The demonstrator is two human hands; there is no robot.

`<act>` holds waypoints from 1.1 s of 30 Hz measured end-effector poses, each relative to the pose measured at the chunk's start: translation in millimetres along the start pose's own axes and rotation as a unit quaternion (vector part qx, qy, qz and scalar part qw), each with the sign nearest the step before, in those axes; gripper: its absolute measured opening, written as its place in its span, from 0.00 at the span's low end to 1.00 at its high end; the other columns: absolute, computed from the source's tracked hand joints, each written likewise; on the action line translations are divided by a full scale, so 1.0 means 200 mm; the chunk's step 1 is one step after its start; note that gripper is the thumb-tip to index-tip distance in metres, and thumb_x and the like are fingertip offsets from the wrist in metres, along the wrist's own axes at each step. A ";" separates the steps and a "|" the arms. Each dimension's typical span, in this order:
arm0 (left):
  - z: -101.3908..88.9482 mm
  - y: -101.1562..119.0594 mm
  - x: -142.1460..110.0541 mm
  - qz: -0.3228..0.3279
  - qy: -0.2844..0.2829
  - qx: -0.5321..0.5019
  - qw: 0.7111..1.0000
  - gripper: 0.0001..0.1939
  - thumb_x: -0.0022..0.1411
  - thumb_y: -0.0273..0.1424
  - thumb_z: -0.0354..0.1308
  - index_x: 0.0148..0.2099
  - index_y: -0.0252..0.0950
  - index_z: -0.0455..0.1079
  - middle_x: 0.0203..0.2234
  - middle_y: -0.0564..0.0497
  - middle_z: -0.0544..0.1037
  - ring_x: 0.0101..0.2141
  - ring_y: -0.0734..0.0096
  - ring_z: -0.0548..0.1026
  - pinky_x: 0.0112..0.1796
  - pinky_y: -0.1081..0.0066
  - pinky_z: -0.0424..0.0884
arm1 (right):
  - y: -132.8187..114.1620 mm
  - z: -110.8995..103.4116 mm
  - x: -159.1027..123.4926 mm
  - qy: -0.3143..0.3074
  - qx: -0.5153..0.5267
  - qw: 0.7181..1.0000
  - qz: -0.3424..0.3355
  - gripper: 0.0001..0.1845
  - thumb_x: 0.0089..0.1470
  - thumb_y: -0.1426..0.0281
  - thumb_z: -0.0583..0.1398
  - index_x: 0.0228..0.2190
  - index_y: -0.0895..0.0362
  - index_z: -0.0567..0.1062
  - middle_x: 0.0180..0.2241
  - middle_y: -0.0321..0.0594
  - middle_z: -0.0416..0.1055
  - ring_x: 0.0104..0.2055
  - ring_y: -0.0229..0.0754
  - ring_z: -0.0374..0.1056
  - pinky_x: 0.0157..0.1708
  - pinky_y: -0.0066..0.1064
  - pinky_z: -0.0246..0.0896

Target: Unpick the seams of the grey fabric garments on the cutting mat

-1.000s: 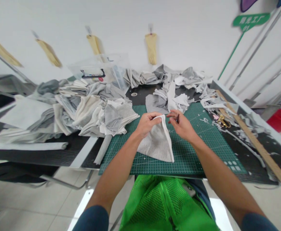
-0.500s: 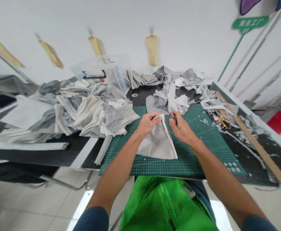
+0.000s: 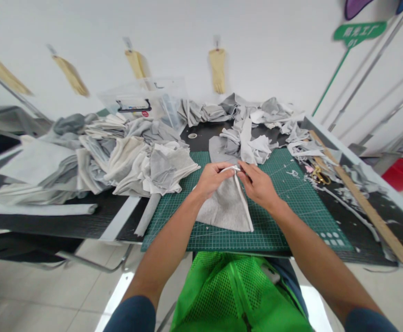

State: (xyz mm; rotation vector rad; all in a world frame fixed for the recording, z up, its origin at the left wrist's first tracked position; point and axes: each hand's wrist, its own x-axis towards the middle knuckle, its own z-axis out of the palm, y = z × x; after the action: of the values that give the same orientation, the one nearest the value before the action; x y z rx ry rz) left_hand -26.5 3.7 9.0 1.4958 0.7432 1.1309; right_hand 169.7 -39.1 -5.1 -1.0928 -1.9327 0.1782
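A grey piece of fabric with a white edge (image 3: 228,207) lies on the green cutting mat (image 3: 291,203), its top corner lifted. My left hand (image 3: 213,179) pinches that top corner from the left. My right hand (image 3: 259,184) is closed on the same corner from the right, fingers pressed against the white edge. In the earlier frames a small dark tool showed in the right hand; now I cannot make it out.
Heaps of grey and white fabric pieces (image 3: 132,159) cover the table's left and back. A clear plastic box (image 3: 142,103) stands behind them. A long wooden ruler (image 3: 360,198) and gold scissors (image 3: 320,175) lie at the right among scraps.
My right hand has moved left and come onto the fabric's top corner, meeting my left hand. The left hand has stayed on the corner.
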 end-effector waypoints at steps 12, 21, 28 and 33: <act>0.00 0.00 -0.01 0.013 -0.015 0.000 1.000 0.20 0.55 0.43 0.72 0.44 0.35 0.84 0.41 0.45 0.85 0.41 0.64 0.80 0.47 0.67 0.72 | -0.01 -0.01 0.00 -0.006 -0.013 1.000 -0.001 0.23 0.72 0.56 0.50 0.59 0.48 0.73 0.47 0.48 0.75 0.51 0.53 0.72 0.50 0.42 0.69; 0.00 0.00 -0.01 0.009 -0.012 0.010 1.000 0.21 0.53 0.44 0.73 0.43 0.34 0.84 0.40 0.44 0.85 0.40 0.64 0.79 0.43 0.68 0.72 | -0.02 -0.02 0.00 -0.018 -0.024 1.000 0.006 0.21 0.72 0.56 0.49 0.54 0.49 0.76 0.40 0.46 0.74 0.42 0.50 0.71 0.45 0.38 0.67; 0.00 -0.01 0.00 0.008 -0.006 0.004 1.000 0.21 0.53 0.44 0.74 0.42 0.34 0.84 0.36 0.47 0.84 0.35 0.67 0.78 0.38 0.70 0.71 | -0.02 -0.01 0.02 0.037 0.044 0.998 0.030 0.23 0.72 0.55 0.49 0.51 0.54 0.77 0.41 0.46 0.78 0.43 0.49 0.73 0.46 0.40 0.67; 0.01 0.00 -0.01 0.034 0.036 0.040 0.998 0.18 0.50 0.42 0.75 0.38 0.35 0.83 0.33 0.48 0.83 0.33 0.68 0.77 0.36 0.71 0.71 | -0.02 -0.02 0.01 0.088 0.078 0.989 0.090 0.23 0.68 0.53 0.54 0.50 0.55 0.78 0.45 0.45 0.80 0.44 0.50 0.74 0.47 0.41 0.68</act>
State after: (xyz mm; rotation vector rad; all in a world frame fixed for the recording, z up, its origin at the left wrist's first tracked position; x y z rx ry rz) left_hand -25.4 2.4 8.0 1.5644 0.7989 1.2243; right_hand 169.3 -40.2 0.5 -1.1377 -1.6358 0.3174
